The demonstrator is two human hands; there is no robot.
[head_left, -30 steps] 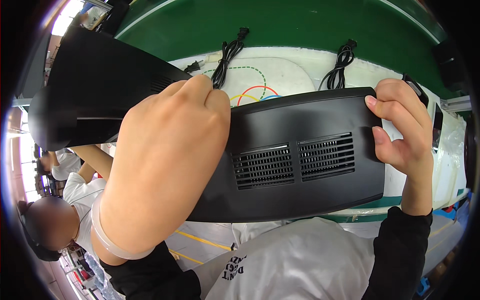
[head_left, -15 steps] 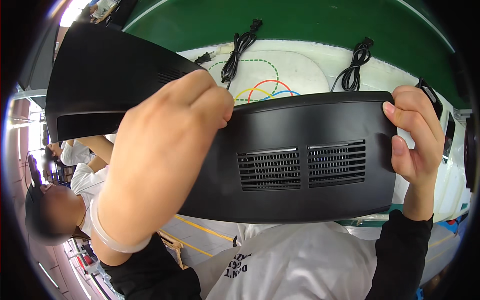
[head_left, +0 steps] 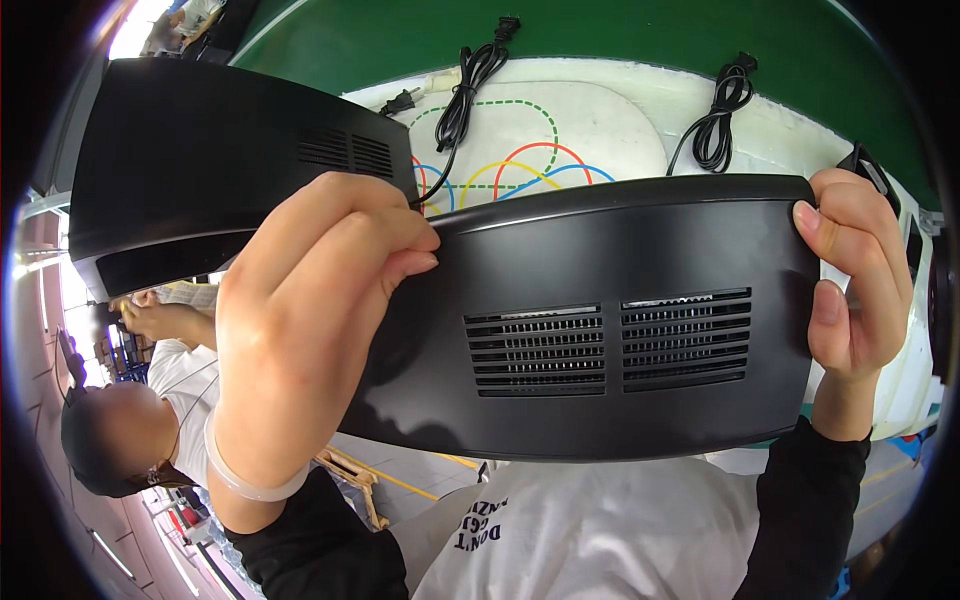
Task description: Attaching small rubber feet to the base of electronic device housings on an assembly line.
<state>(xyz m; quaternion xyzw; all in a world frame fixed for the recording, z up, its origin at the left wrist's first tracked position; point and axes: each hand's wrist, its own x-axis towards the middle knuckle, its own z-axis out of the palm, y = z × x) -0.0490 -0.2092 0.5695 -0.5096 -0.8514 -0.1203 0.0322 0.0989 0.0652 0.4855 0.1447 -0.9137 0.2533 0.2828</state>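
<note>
A glossy black appliance housing (head_left: pixel 600 245) with two slotted vents, metal fins showing behind them, is held up in front of my body. My right hand (head_left: pixel 858 270) grips its right end, fingers over the upper corner and thumb on the front side. At the upper left edge my left hand (head_left: pixel 315 280) is closed, its fingertips pinching the rim. The housing's far left end is hidden behind that hand and wrist. Beyond my left hand is a second black unit (head_left: pixel 220 140) of similar shape, with small vents.
A coiled black power cord (head_left: pixel 468 100) lies on the white surface (head_left: pixel 610 120) with coloured arcs, beside a plug (head_left: pixel 402 101). Another coiled cord (head_left: pixel 716 120) is farther right. A green belt (head_left: pixel 600 35) runs behind. At left works another person in a dark cap (head_left: pixel 105 440).
My left fingertips have slid left along the housing's edge. The housing's right end and my right hand have shifted slightly right. The other person's hands have come into view.
</note>
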